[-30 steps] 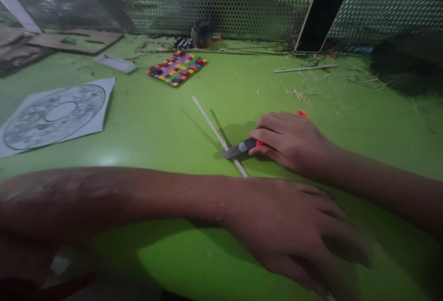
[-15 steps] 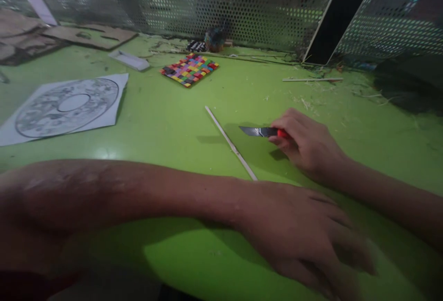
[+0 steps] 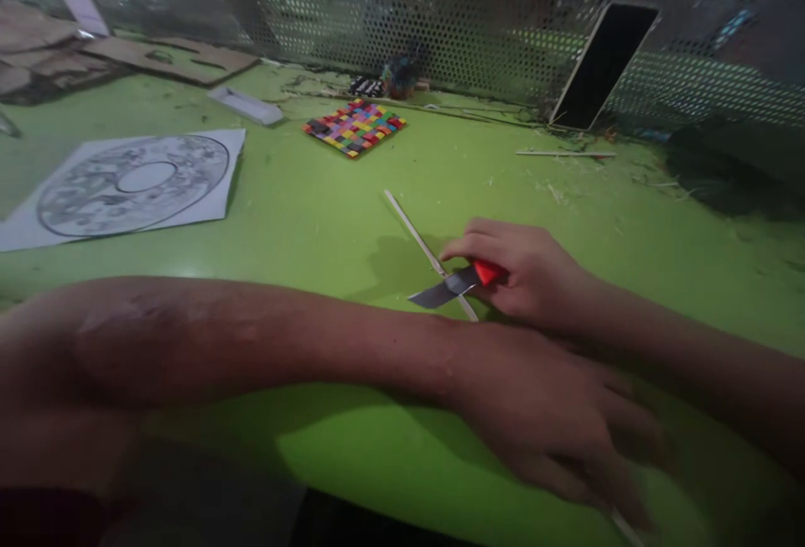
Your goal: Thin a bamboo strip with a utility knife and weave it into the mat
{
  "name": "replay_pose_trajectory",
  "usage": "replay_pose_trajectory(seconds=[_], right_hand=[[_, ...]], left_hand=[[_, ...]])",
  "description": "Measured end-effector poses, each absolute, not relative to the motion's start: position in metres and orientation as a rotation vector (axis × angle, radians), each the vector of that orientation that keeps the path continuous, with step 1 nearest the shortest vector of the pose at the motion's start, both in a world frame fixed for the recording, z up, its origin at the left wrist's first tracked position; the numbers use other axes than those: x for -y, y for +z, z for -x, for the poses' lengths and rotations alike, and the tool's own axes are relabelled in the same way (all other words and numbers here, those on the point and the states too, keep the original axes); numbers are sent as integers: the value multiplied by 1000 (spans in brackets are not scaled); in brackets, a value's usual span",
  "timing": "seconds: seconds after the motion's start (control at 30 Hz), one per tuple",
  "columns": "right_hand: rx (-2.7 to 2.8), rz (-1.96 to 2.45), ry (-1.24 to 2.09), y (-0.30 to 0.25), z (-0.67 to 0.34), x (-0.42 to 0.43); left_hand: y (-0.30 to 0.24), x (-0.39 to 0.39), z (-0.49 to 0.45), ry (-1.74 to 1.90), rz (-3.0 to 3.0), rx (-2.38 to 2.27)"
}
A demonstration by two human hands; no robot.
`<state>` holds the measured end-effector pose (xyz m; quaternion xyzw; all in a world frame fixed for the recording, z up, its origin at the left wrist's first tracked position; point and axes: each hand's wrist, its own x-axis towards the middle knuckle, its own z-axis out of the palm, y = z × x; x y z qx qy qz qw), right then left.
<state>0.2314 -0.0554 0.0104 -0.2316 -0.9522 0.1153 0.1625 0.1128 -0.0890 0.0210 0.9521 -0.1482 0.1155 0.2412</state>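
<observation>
My right hand (image 3: 525, 270) is closed around the red handle of a knife (image 3: 440, 289). The knife's blade crosses a thin wooden strip (image 3: 412, 232), and my index finger rests against the strip near a rough spot. The strip slants over the green table and runs beneath my left wrist. My left hand (image 3: 557, 417) lies across the lower right, back upward, its fingers blurred by motion. A short pale end pokes out by its fingertips, where the hand appears to grip the strip; the palm is hidden.
A printed ring pattern on paper (image 3: 142, 182) lies left. Behind are a colourful woven mat (image 3: 355, 127), a white tray-like piece (image 3: 246, 106) and cardboard (image 3: 182, 60). A phone-like dark panel (image 3: 604, 65) leans on the perforated metal screen (image 3: 478, 18). Another strip (image 3: 563, 153) lies among shavings.
My right hand has moved left and nearer with the knife, bringing the blade over the strip. My left fingers have shifted slightly, and a strip end now shows beside them. The view has shifted a little.
</observation>
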Motion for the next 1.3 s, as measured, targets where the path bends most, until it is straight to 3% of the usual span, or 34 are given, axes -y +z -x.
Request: replay_pose_trajectory(seconds=[0.7, 1.03, 1.2, 1.3], right_hand=[[2915, 692, 106, 7, -208, 58], [2726, 1244, -269, 30, -249, 14], [2877, 1001, 122, 29, -260, 22], [2971, 759, -33, 21, -263, 38]], left_hand=[[6, 89, -122, 459, -2600, 569], [9, 97, -114, 379, -2666, 363], [14, 95, -114, 294, -2710, 402], [18, 93, -115, 252, -2695, 431]])
